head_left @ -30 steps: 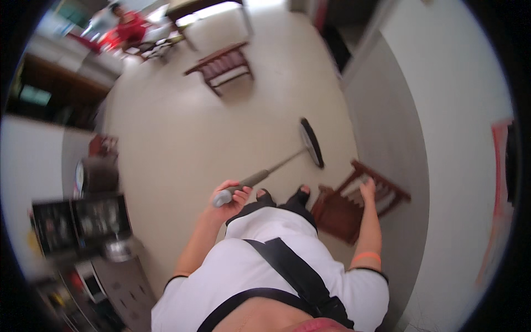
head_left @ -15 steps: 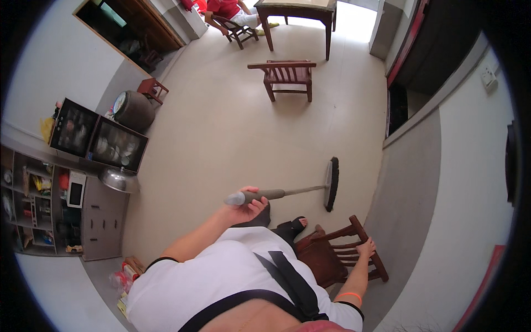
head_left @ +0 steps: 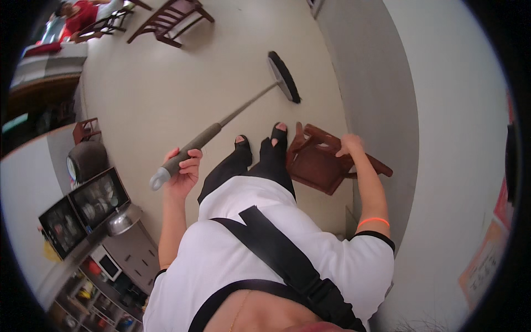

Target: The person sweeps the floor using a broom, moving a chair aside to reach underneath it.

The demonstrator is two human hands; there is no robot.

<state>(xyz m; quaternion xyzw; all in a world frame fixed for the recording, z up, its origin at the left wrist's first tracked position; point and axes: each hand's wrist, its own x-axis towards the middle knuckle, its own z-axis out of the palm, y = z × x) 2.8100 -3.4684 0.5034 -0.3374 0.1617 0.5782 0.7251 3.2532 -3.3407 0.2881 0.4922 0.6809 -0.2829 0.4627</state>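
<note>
My left hand (head_left: 185, 170) is wrapped around the thick grey-brown grip of a broom (head_left: 193, 146), close to its pale rounded end. The broom's thin shaft runs away to the upper right, and its long head with black bristles (head_left: 286, 77) rests on the floor. My right hand (head_left: 352, 145) is closed over the top of the backrest of a dark red-brown wooden chair (head_left: 318, 166). That chair stands at my right, its seat beside my legs and its back towards the wall. My right palm and some of its fingers are hidden from view.
The wall (head_left: 381, 72), grey below and white above, runs along my right. Another wooden chair (head_left: 171, 21) stands ahead on the pale tiled floor (head_left: 221, 66). A person in red (head_left: 82, 19) sits at the far left. Cabinets (head_left: 133, 249), a metal bowl-shaped cover (head_left: 124, 219) and a dark round container (head_left: 87, 160) line the left.
The view has turned towards the right wall. My left hand still holds the broom, whose shaft now slants further forward. My right hand stays on the chair, which sits nearer my legs.
</note>
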